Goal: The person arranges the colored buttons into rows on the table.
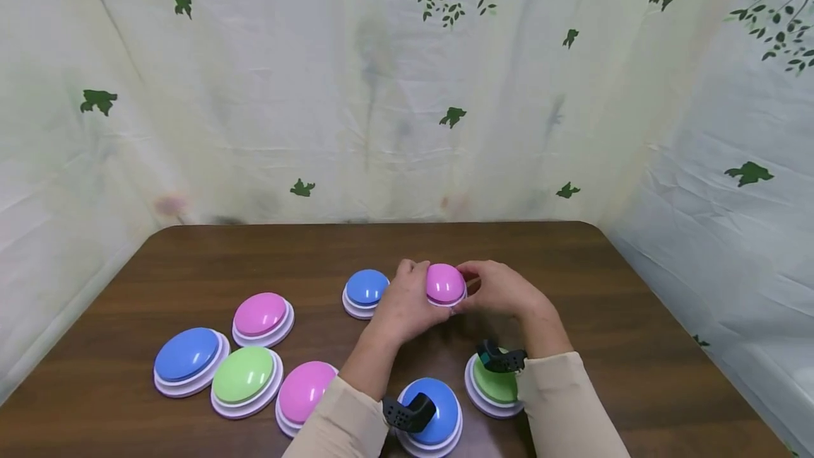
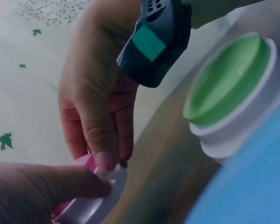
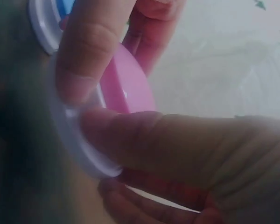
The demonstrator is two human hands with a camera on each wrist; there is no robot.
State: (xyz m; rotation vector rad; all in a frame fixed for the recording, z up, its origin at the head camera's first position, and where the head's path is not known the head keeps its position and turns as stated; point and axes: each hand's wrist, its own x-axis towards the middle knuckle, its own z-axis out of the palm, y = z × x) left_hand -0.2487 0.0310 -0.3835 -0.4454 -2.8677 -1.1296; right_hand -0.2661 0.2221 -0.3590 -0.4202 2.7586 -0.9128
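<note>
Pink buttons [image 1: 445, 282]: 3 | blue buttons [image 1: 187, 354]: 3 | green buttons [image 1: 243, 374]: 2 | hands [image 1: 407, 302] [image 1: 502, 292]: gripping one pink

The held pink button [image 1: 445, 283] is partly covered by the left hand [image 1: 407, 304] and right hand [image 1: 501, 293]; a green button [image 1: 493, 384], by a wrist strap [image 1: 501, 357]. In the left wrist view, a blue button [image 2: 259, 177] is cut off by the edge.
</note>
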